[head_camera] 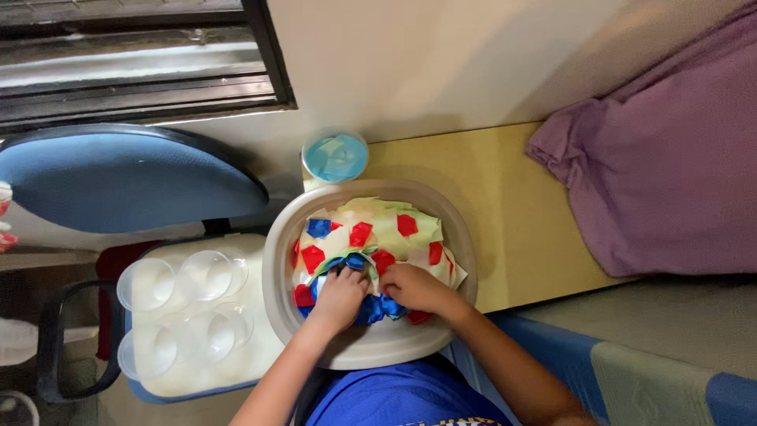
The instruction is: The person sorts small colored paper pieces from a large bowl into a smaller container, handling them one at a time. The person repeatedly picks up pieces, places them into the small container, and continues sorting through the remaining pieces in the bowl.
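A pale yellow table runs along the cream wall. On it rests a wide grey basin, overhanging the near edge, with a small round blue-lidded tub just behind it and a purple cloth heaped at the right end.

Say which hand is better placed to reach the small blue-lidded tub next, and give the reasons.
Probably the left hand. The blue-lidded tub stands beyond the basin on its left side, straight ahead of that hand. The right hand would have to cross over. Both hands now rest on the blue pieces in the basin.
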